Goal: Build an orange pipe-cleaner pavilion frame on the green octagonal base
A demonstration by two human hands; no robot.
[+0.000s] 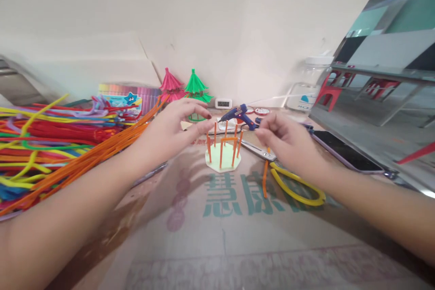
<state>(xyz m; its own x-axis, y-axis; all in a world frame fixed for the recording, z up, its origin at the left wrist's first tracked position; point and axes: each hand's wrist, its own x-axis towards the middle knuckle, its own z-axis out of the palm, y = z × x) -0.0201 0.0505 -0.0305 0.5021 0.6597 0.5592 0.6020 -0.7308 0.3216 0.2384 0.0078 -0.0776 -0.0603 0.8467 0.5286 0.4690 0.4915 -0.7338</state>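
Note:
My left hand [181,122] reaches in with its fingers apart, thumb tip beside the top of an orange post. Below it is a pale green, many-sided base [214,163] with several upright orange pipe cleaner posts [220,154]; an orange crosspiece joins two of them at the top. To the right, my right hand [283,140] is closed, thumb against the curled fingers; whatever is in the pinch does not show. Scissors [299,188] with yellow handles lie under that hand. A short orange pipe cleaner piece [265,181] crosses beneath the scissors.
Loose colored pipe cleaners [68,140] pile up at left. Behind stand markers [146,97], a pink tree shape [171,84], a green one [195,85] and a small clock [223,103]. A blue glue gun [239,113] lies mid-table. A phone [346,152] and clear bottle [306,86] are at right.

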